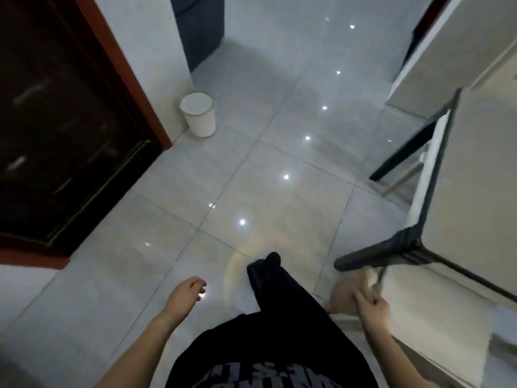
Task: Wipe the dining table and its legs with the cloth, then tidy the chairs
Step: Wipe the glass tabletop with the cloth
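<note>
The dining table's white top fills the right side, carried on dark slanted legs. Its near leg reaches the floor just ahead of my right hand. My right hand is closed on a pale cloth, which pokes up from the fist right beside that leg's lower end; motion blur hides whether it touches. A far leg stands further back. My left hand hangs over the floor at lower centre, fingers loosely curled, holding nothing.
A white waste bin stands by the wall near a dark wooden door. Glossy grey floor tiles spread across the middle. My leg in black trousers steps forward. A white surface lies below the table edge.
</note>
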